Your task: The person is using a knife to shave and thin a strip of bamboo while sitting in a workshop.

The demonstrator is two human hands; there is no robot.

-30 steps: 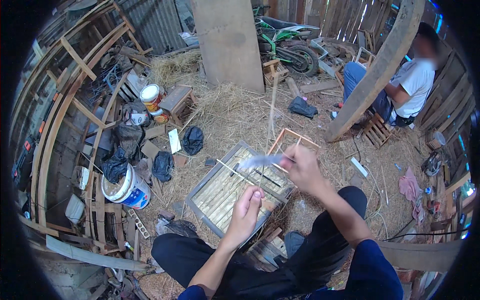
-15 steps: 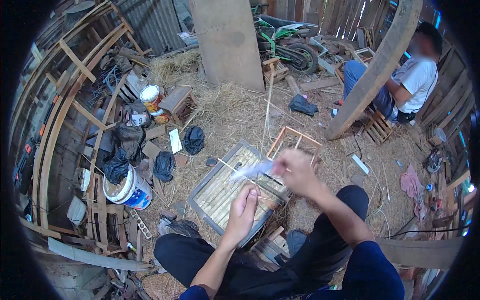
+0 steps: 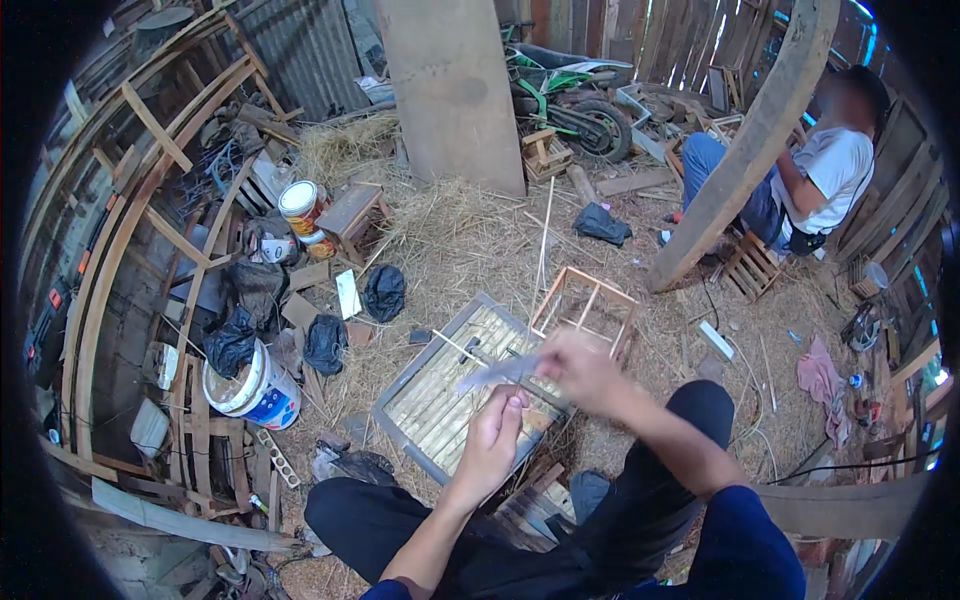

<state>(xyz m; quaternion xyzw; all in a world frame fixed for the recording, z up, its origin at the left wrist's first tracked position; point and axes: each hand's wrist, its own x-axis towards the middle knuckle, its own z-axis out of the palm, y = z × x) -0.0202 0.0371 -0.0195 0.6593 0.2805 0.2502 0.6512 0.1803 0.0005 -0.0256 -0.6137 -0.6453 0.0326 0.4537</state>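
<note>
Worktop (image 3: 428,405), low and slatted, grey-edged, ahead of the seated person's knees; clock positions taken from its middle, 12 at top of view. Left hand (image 3: 492,430) toward 5 o'clock: fingers curled closed, thumb pressed over them; cannot tell what, if anything, they pinch. Right hand (image 3: 583,373) at 3 o'clock, fist wrapped on the handle end of a knife (image 3: 497,373). Blade blurred, pointing roughly to 9 o'clock, passing just beyond the left hand's thumb; contact between them cannot be made out. Thin pale stick (image 3: 455,347) lies on the worktop toward 11 o'clock. Orange-brown wooden frame (image 3: 626,318) stands near the far edge, 2 o'clock. White bucket (image 3: 272,388) at 9 o'clock; black plastic bag (image 3: 385,293) between 10 and 11, on straw-littered ground (image 3: 455,235). Farther off: tall flat board (image 3: 450,95) at 12, green motorbike (image 3: 560,85) between 12 and 1. At 2 o'clock, well apart, a co-worker (image 3: 835,175) in a white shirt sits beyond a leaning post (image 3: 750,160). Pink cloth (image 3: 822,380) at 3 o'clock.
</note>
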